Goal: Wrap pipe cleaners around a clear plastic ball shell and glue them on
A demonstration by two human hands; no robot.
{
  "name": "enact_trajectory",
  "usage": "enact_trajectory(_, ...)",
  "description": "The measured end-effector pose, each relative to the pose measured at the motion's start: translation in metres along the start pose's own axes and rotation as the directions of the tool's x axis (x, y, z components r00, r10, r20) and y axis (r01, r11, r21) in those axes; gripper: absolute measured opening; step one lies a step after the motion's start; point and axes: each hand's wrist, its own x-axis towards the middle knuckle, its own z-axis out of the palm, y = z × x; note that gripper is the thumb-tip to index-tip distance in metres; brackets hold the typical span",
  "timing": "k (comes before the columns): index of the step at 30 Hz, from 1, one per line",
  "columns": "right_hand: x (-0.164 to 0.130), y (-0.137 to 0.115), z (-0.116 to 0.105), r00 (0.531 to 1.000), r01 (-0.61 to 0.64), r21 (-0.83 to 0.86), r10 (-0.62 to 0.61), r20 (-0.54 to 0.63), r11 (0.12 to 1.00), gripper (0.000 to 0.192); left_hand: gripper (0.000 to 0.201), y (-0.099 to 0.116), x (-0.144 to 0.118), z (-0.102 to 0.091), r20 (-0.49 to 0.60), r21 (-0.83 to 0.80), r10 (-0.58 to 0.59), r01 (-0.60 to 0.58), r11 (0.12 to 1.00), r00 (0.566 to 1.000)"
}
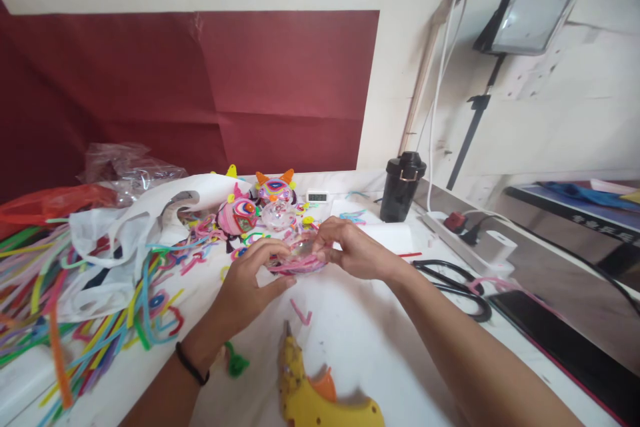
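Glue gun: yellow glue gun [320, 395] lies on the white bench [360, 333] nearest the camera, just below the hands, within easy reach
Left hand: the left hand [250, 287] pinches the near edge of a pink pipe-cleaner piece [299, 259], steadying it above the glue gun
Right hand: the right hand [350, 248] grips its far edge, fingertips curled for fine work
Supplies: loose pipe cleaners [75, 293] left of the glue gun; scissors [457, 285] to its right
Finished figures: beyond it [253, 208]
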Motion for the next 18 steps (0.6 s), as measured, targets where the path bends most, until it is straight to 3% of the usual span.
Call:
enact_trajectory(7, 0.001, -0.006, -0.001, 1.0, -0.011, 0.059, 0.01, 0.018, 0.998, 0.016, 0.007, -0.005, -0.001, 0.004, -0.082, 0.04, 0.038, -0.035, 0.999, 0.996)
enact_trajectory(18, -0.003, -0.006, -0.012, 0.996, -0.068, 0.206, 0.052, 0.078, 0.976, 0.008, 0.015, -0.008, 0.001, -0.001, -0.078, -0.011, 0.008, -0.009, 1.0, 0.997)
